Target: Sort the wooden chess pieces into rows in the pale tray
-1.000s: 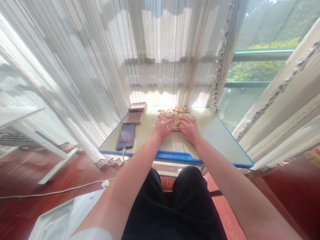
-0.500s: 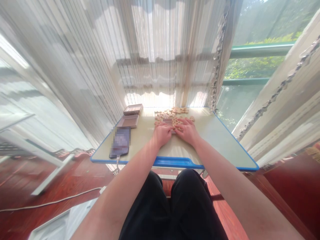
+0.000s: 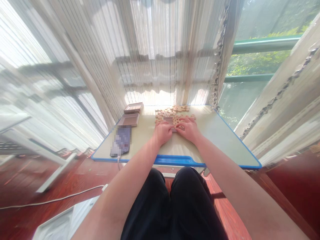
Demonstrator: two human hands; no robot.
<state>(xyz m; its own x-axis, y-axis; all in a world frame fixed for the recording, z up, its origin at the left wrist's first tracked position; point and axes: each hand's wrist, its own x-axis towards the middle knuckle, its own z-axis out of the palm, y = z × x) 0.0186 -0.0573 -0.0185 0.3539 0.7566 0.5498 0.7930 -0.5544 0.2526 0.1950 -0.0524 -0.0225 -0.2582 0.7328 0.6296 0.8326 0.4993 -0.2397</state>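
In the head view, my left hand point(image 3: 163, 132) is closed with curled fingers along the left side of a small shallow box point(image 3: 169, 122). The hand covers much of that side. My right hand point(image 3: 189, 130) bends its fingers over round wooden game pieces point(image 3: 175, 119) at the box's right side. A wooden piece point(image 3: 181, 126) shows between its thumb and fingers. Marks on the pieces are too small to read. More loose wooden pieces point(image 3: 170, 112) lie in a cluster beyond the box, towards the table's far edge.
A blue-edged table point(image 3: 220, 143) stands before me. At its left lie an open shallow box point(image 3: 131, 119), another box point(image 3: 133, 107) behind it, and a phone point(image 3: 122, 140) with a white cable point(image 3: 118, 159). Sheer curtains point(image 3: 160, 66) hang close behind the table.
My right hand has shifted slightly, its fingers drawing in around a piece by the box's right side. The left hand stays at the box. The camera view has tilted a little.
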